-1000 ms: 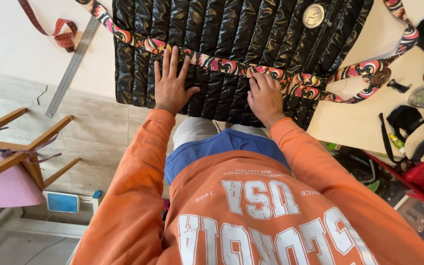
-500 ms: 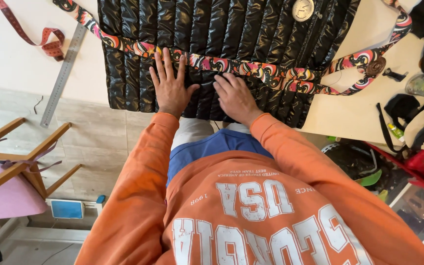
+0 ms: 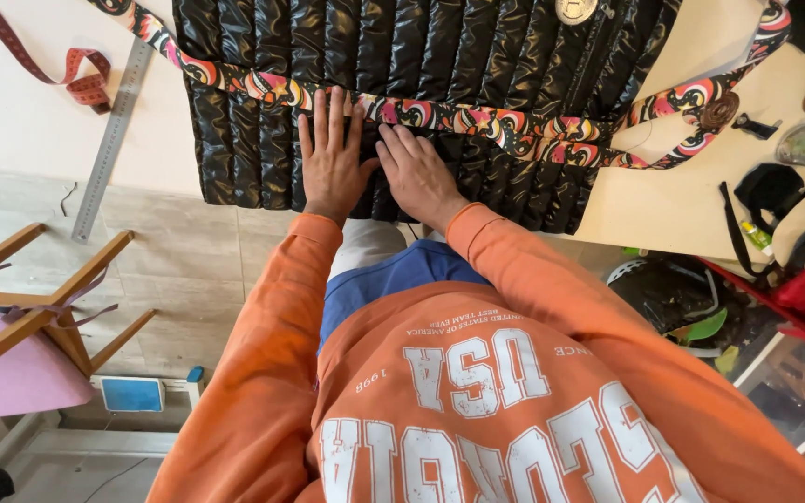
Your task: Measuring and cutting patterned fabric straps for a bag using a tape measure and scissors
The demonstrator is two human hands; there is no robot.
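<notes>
The black quilted jacket (image 3: 421,84) overhangs the desk's (image 3: 11,121) near edge, bare room to its left. Left hand (image 3: 330,163) and right hand (image 3: 418,175) press flat, fingers spread, just beside the patterned strap (image 3: 477,121).

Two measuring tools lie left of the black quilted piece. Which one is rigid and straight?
The metal ruler, a straight grey strip lying at a slant on the table. The red tape measure beside it curls in loops.

Both hands (image 3: 375,168) flat, side by side, palms down.
</notes>
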